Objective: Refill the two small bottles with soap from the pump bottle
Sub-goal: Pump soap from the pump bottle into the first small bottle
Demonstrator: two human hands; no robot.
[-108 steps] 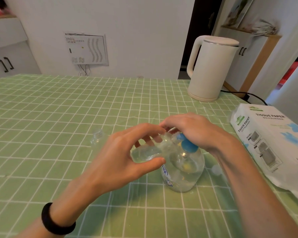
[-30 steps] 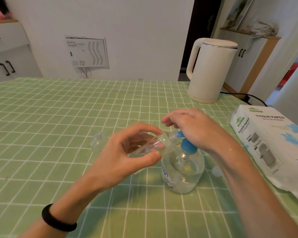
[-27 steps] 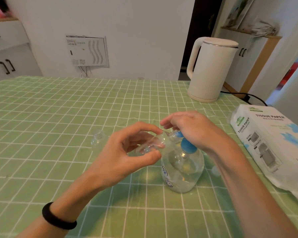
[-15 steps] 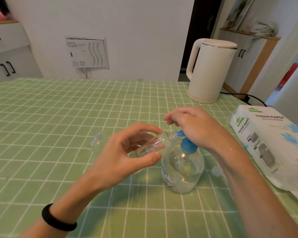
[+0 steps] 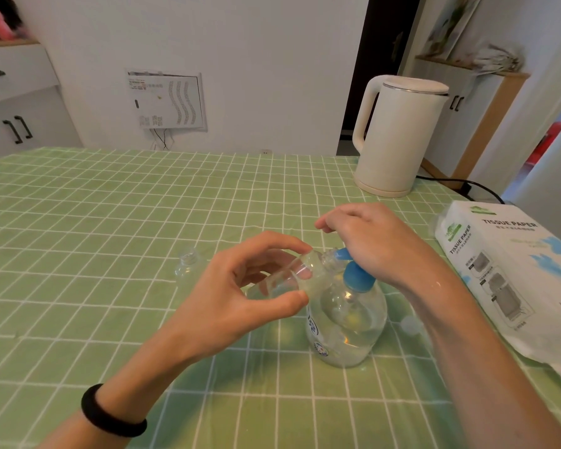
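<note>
Two small clear bottles are in view, set apart on the green checked tablecloth [image 5: 78, 222]. The first small bottle [image 5: 292, 277] is off the table, tilted with its open neck raised toward the right, pinched between the thumb and curled fingers of the left hand [image 5: 240, 296]. Its mouth meets the blue spout [image 5: 340, 253] of the pump bottle [image 5: 347, 322], which stands upright on the cloth, about half full of clear liquid. The right hand [image 5: 370, 241] lies over the pump top with its fingers bent. The hand hides the top, so I cannot tell whether the fingers curl round it or only press on it. The second small bottle [image 5: 187, 264] stands uncapped to the left, well apart from both hands and half lost against the cloth. A black band [image 5: 110, 413] circles the left wrist. Behind the right hand stands a cream kettle [image 5: 399, 134], its black cord [image 5: 467, 186] trailing off the far right. A pack of tissue paper [image 5: 506, 277] lies along the right edge, cut off by the frame. A small pale round thing [image 5: 410, 324], perhaps a cap, lies just beside the right forearm, too blurred to be sure. The left hand blocks the first small bottle's base, and how much soap it holds is hard to read through the clear plastic.
</note>
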